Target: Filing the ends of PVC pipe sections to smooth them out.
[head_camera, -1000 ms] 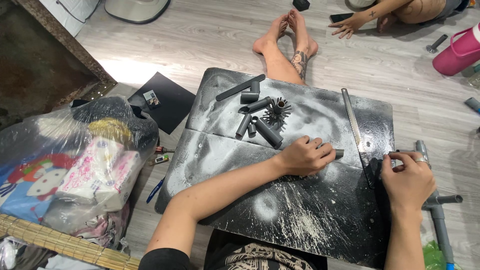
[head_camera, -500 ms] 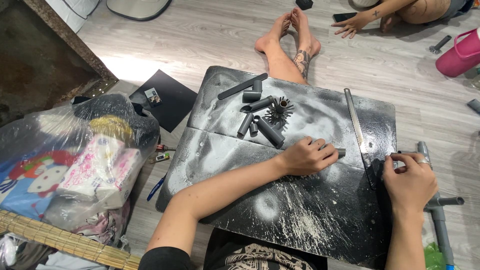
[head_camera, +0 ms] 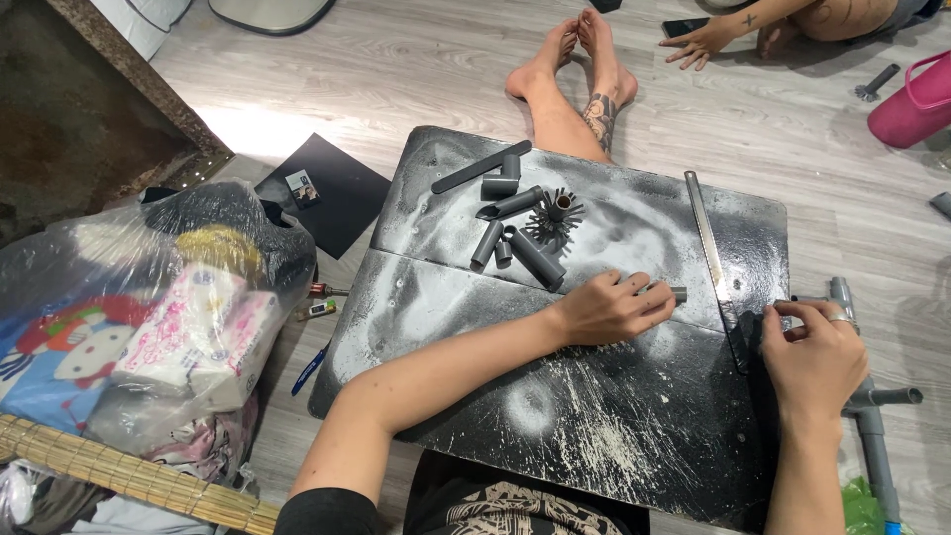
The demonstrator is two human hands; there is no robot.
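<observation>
A black board (head_camera: 614, 436), dusted white, lies on the wooden floor (head_camera: 396, 69) and carries the work. Its near edge runs under the person's lap, and its far edge stops just short of the person's bare feet (head_camera: 580, 54). The near half of the board is bare apart from dust, so there is open room there. The far left part is crowded with a cluster of short grey pipe pieces (head_camera: 515, 223) and a dark spiky round part (head_camera: 557, 213).

The left hand (head_camera: 609, 307) rests near the middle of the board, towards the right edge. Its grip is curled shut over a short grey pipe piece (head_camera: 678, 293), whose end shows just past the fingertips on the right. A long metal saw blade (head_camera: 715, 267) lies slanted from the far edge down towards the right edge, just beside that pipe end.

The right hand (head_camera: 812, 352) sits at the board's right edge, fingers bent and pinching a thin grey piece (head_camera: 792, 302); what that piece is cannot be made out. Beside this hand, off the board, a grey pipe assembly with tee joints (head_camera: 872, 406) lies on the floor.

Off the left edge a clear plastic bag (head_camera: 149, 297) of packets crowds the floor, with a black sheet (head_camera: 342, 193) beyond it. Another person's hand (head_camera: 698, 42) rests on the floor past the far right corner, near a pink container (head_camera: 916, 99).
</observation>
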